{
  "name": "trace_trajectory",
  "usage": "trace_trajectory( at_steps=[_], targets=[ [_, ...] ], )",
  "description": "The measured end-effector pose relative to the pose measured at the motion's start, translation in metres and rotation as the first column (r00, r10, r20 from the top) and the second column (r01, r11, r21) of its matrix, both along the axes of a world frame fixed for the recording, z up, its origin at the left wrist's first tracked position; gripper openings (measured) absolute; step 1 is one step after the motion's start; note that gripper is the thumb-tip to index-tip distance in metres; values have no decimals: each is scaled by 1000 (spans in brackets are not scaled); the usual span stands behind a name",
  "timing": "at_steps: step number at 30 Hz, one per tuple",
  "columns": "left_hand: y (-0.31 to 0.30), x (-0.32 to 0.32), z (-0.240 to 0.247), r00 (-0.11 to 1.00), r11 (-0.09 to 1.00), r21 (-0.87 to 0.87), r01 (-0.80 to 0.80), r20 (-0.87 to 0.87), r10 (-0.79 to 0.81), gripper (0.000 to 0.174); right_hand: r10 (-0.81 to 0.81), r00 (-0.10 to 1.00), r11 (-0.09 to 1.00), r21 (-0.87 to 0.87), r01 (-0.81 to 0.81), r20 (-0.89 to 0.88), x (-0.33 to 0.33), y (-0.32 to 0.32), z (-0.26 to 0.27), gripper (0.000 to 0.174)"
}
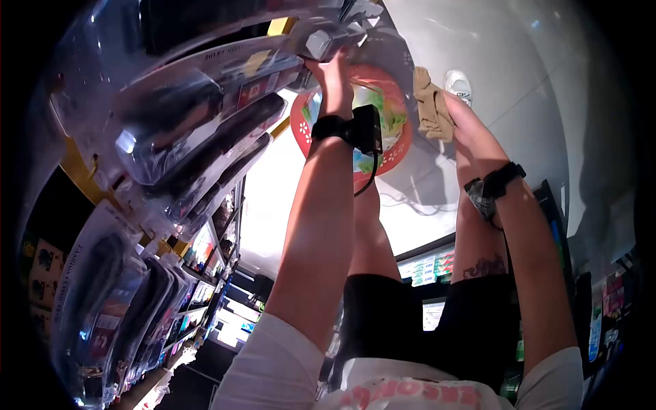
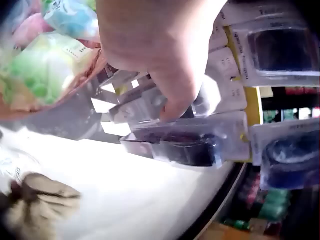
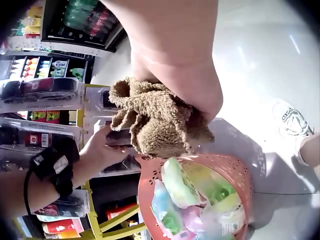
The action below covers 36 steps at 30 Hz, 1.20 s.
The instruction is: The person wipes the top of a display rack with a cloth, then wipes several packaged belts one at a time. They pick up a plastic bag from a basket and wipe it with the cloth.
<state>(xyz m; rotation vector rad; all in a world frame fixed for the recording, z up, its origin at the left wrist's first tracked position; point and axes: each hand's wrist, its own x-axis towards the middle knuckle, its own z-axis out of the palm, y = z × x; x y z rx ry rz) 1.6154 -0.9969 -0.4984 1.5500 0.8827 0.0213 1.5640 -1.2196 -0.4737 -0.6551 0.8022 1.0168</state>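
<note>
My left hand (image 1: 335,76) reaches in among clear plastic packages hanging on a display rack. In the left wrist view its bent thumb presses on one clear plastic package (image 2: 142,104); the other fingers are mostly hidden behind the hand. Another package (image 2: 187,147) with a dark item inside hangs right beside the thumb. A bunched brown terry cloth (image 3: 155,117) is gripped in my right hand (image 1: 462,117), held out over the floor. Its fingertips are covered by the folds in the right wrist view.
A red-orange perforated tub (image 3: 145,192) filled with colourful bagged goods (image 3: 192,197) stands below and between the hands. More hanging packages (image 1: 102,307) line the left side. Yellow rack bars (image 3: 117,218) run near the tub. A white shoe (image 1: 458,83) is on the pale floor.
</note>
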Motion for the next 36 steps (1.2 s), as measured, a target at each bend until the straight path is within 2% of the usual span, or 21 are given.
trace_trajectory(
  at_steps=[1, 3, 4, 5, 7, 8, 9, 11, 12, 13, 14, 15, 16, 17, 20, 22, 23, 25, 29, 32, 36],
  targets=[
    [6, -6, -15, 999, 994, -104, -33, 11, 34, 88, -1, 1000, 1000, -2, 1, -2, -3, 5, -2, 30],
    [3, -5, -10, 987, 985, 66, 157, 25, -159, 80, -27, 985, 993, -110, 46, 171, 3, 16, -10, 33],
    [11, -6, -2, 988, 990, -5, 138, -67, -138, 77, 1, 971, 975, -216, 51, 238, 5, 29, -9, 30],
    [12, -7, 3, 987, 983, -93, 159, 26, -157, 77, 49, 961, 969, -246, 20, 272, 7, 36, -10, 33],
    [11, -2, -2, 977, 979, 110, 171, -149, -154, 76, 350, 748, 854, -519, -9, 563, 19, 54, 7, 43],
    [11, 1, -14, 989, 956, 255, 145, -36, -141, 71, 363, 636, 813, -565, 140, 681, 26, 68, 8, 43],
    [9, 4, -21, 996, 979, 196, 61, 56, -73, 66, 391, 511, 764, -580, 284, 766, 28, 82, 9, 43],
    [-18, 22, 46, 985, 997, 64, 42, -172, -30, 49, 460, 385, 695, -595, 404, 800, 49, 97, 27, 40],
    [-21, 25, 50, 985, 997, 44, 61, -165, -53, 48, 87, 554, 831, -366, 418, 828, 60, 112, 29, 35],
    [-19, 23, 45, 989, 997, 33, 70, -131, -66, 48, -281, 672, 873, -107, 475, 686, 69, 127, 30, 32],
    [-17, 20, 40, 993, 997, 19, 79, -93, -77, 47, 158, 516, 790, -421, 446, 842, 74, 134, 33, 34],
    [-15, 18, 34, 995, 997, 1, 78, -57, -78, 47, 590, 313, 570, -658, 492, 744, 77, 141, 33, 37],
    [-12, 15, 27, 997, 997, -19, 78, -18, -78, 47, 688, 280, 508, -720, 473, 670, 78, 152, 31, 34],
    [-8, 10, 22, 996, 996, -38, 83, 19, -83, 46, 773, 244, 440, -773, 457, 585, 79, 161, 30, 30],
    [-2, 2, 24, 993, 986, -138, 91, 86, -80, 45, 826, 217, 398, -810, 431, 521, 77, 170, 28, 28],
    [-1, -4, 22, 991, 980, -177, 94, 114, -75, 44, 866, 66, 424, -798, 427, 496, 73, 168, 20, 18],
    [-1, -5, 21, 989, 978, -188, 91, 128, -67, 44, 867, 59, 428, -799, 423, 495, 69, 163, 17, 18],
    [3, -8, 12, 985, 975, -204, 90, 163, -57, 43, 866, -137, 467, -681, 564, 480, 66, 155, 23, 19],
    [10, -15, -4, 974, 968, -226, 110, 219, -59, 41, 864, -140, 474, -684, 555, 484, 72, 150, 32, 20],
    [12, -19, -1, 976, 964, -242, 109, 212, -58, 40, 891, -48, 400, -731, 553, 451, 75, 160, 29, 29],
    [14, -23, 0, 971, 955, -278, 105, 234, -39, 39, 876, 33, 380, -731, 566, 481, 79, 168, 27, 17]
  ],
)
